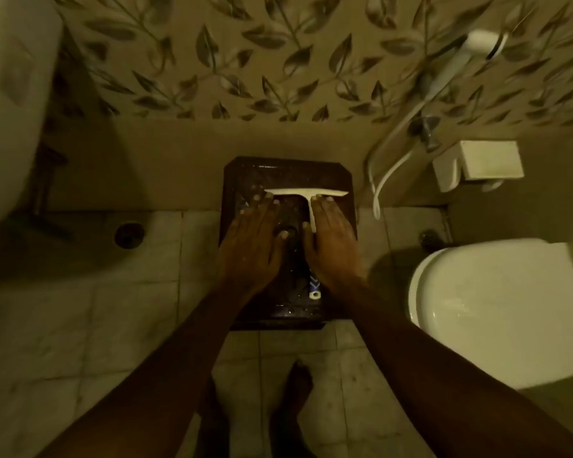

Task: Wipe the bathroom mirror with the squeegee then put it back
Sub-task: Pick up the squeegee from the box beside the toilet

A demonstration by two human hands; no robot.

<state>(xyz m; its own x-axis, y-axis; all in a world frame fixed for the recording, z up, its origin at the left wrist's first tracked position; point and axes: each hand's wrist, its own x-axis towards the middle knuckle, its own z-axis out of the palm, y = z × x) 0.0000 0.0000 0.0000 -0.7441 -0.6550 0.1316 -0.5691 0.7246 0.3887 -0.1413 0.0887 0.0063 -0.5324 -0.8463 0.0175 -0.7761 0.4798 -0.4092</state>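
Observation:
A white T-shaped squeegee (306,194) lies flat on a dark, glossy, square-topped stand (288,173) against the wall. Its blade is toward the wall and its handle points back at me. My left hand (255,236) rests palm down on the stand, left of the handle, fingers spread, with its fingertips at the blade's left end. My right hand (333,239) lies palm down just right of the handle, with its thumb beside the handle's end. Neither hand is closed around the squeegee. No mirror is in view.
A blue-and-white tube (314,287) lies on the stand between my wrists. A white toilet (497,312) is at the right, with a hand sprayer and hose (394,137) and a paper holder (480,163) on the wall. A basin (10,110) is at the left. My bare feet (291,401) stand on the tiled floor.

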